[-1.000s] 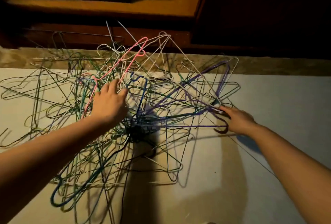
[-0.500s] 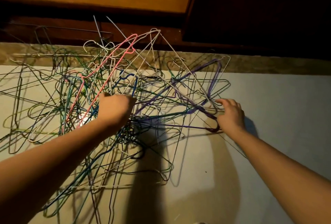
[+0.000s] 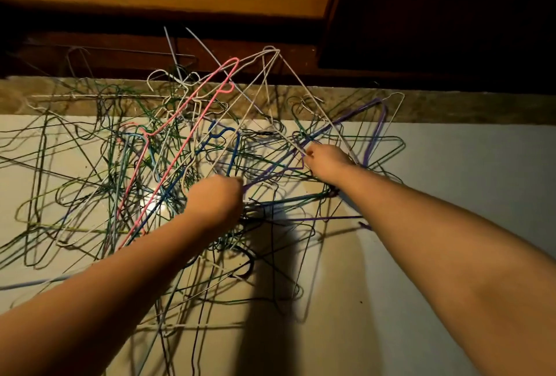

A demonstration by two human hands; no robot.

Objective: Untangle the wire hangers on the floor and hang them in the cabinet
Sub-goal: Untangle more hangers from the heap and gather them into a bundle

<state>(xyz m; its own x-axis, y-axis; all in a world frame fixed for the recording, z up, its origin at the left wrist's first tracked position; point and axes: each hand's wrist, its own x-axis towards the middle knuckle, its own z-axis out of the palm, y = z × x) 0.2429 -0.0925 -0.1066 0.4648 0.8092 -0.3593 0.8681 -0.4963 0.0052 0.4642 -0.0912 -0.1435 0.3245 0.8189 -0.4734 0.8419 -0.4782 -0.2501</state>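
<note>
My left hand (image 3: 215,201) clutches tangled hangers (image 3: 168,165); my right hand (image 3: 328,159) pinches a white hanger (image 3: 272,50). Its peak points beyond both hands, toward the cabinet (image 3: 180,5).

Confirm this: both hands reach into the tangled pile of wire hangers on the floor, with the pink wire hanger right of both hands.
Not quite: the head view shows the pink wire hanger left of the left hand and right hand. The rest holds.

left grip (image 3: 215,198) curled, right grip (image 3: 327,162) pinching, both forearms outstretched
</note>
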